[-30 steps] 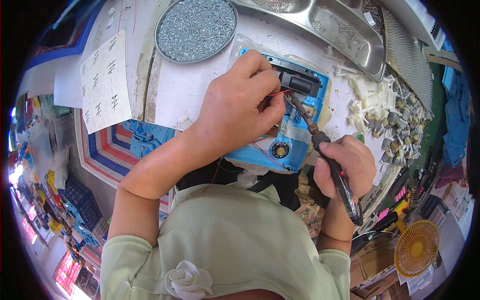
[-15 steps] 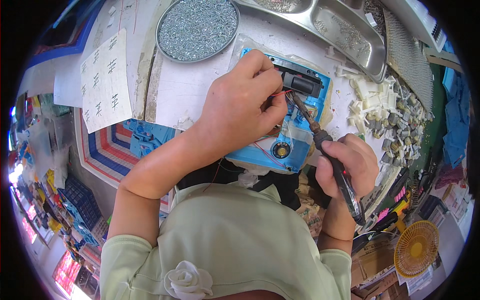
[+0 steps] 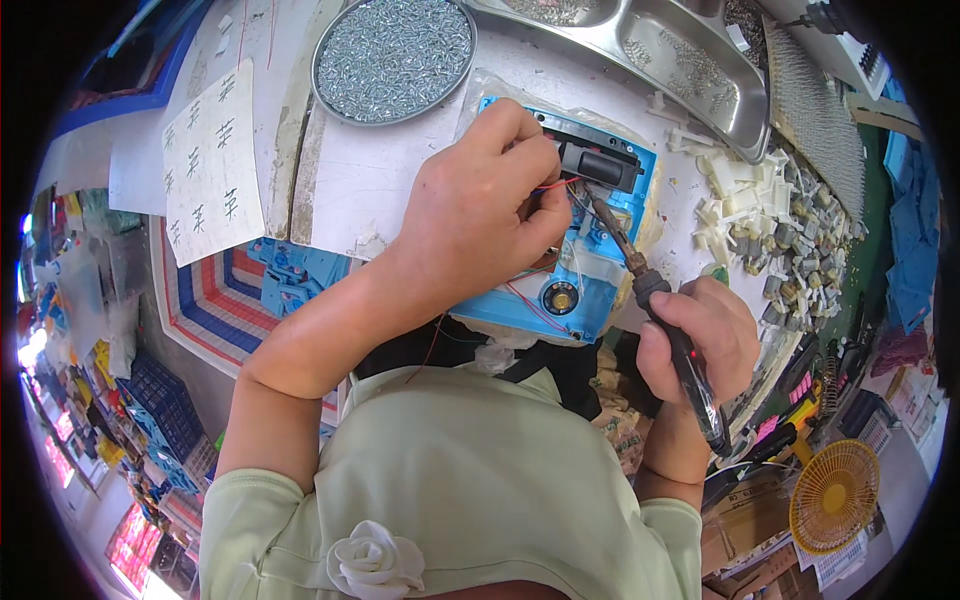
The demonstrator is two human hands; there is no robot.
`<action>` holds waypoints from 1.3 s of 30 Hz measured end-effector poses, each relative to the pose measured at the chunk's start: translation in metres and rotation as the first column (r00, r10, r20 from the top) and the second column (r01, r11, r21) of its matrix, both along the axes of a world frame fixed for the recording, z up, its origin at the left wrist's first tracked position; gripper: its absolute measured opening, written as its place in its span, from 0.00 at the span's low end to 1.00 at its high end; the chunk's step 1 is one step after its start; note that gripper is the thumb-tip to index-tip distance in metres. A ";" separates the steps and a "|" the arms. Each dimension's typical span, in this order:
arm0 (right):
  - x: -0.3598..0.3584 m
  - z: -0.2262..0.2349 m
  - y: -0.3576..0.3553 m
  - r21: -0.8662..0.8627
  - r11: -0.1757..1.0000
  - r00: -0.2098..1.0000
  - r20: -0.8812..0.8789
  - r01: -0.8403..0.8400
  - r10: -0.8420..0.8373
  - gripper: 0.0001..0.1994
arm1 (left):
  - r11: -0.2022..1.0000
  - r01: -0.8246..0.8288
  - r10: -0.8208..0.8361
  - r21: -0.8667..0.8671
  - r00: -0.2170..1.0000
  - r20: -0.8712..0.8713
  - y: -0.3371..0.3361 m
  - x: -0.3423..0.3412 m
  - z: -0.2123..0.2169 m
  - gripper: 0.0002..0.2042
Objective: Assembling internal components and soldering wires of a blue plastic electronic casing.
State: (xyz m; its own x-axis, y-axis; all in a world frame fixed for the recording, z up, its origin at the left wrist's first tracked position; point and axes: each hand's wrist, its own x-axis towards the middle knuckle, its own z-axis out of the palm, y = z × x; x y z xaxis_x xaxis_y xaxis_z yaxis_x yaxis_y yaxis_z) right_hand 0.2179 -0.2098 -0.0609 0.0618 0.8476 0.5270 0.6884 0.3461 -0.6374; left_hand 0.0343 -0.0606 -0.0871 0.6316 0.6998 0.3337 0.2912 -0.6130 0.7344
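A blue plastic housing [image 3: 596, 312] lies open on the table, with a black rectangular part [image 3: 603, 168] in its upper end and a small round speaker-like part [image 3: 561, 297] lower down. Over the housing's left side, my left hand [image 3: 487, 195] is pinched around a thin red wire [image 3: 560, 183] beside the black part; its fingertips are partly hidden. My right hand [image 3: 708, 340] grips a soldering iron [image 3: 684, 365] by its dark handle. The iron's metal tip slants up and left into the housing, just below the black part and close to the wire.
A round tray [image 3: 322, 75] of small metal screws stands at the far left. Beyond the housing is a steel compartment tray [image 3: 755, 130] with tiny parts. White plastic pieces and small motors [image 3: 790, 250] pile up on the right. A handwritten paper [image 3: 212, 165] hangs over the table's left edge.
The soldering iron and my right hand have shifted slightly to the right, the tip drawing a little away from the wire end. My left hand keeps its pinch almost in place.
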 end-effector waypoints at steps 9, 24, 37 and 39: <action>0.002 0.001 -0.005 0.026 0.999 0.999 -0.013 0.042 -0.042 0.11 | 1.000 -0.005 0.005 0.022 1.000 -0.022 0.000 0.000 0.000 0.06; 0.008 0.000 -0.016 0.047 0.996 0.995 -0.067 0.072 -0.069 0.11 | 0.995 0.048 -0.057 0.091 0.993 0.103 0.003 -0.008 -0.003 0.08; -0.016 -0.014 -0.028 0.019 0.961 0.895 -0.369 0.276 -0.250 0.26 | 0.874 0.454 -0.450 -0.170 0.891 0.062 -0.006 -0.005 0.002 0.08; -0.026 -0.021 -0.007 -0.041 0.967 0.916 -0.313 0.250 -0.250 0.28 | 0.847 0.331 -0.367 -0.416 0.930 -0.008 -0.007 -0.002 0.017 0.06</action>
State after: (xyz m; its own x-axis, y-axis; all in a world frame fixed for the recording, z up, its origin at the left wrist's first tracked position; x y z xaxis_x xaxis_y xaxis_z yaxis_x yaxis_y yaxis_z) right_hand 0.1915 -0.2163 -0.0821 0.4335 0.7832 0.4457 0.5179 0.1882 -0.8345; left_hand 0.0320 -0.0677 -0.0703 0.8721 0.4893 0.0071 0.1855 -0.3441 0.9204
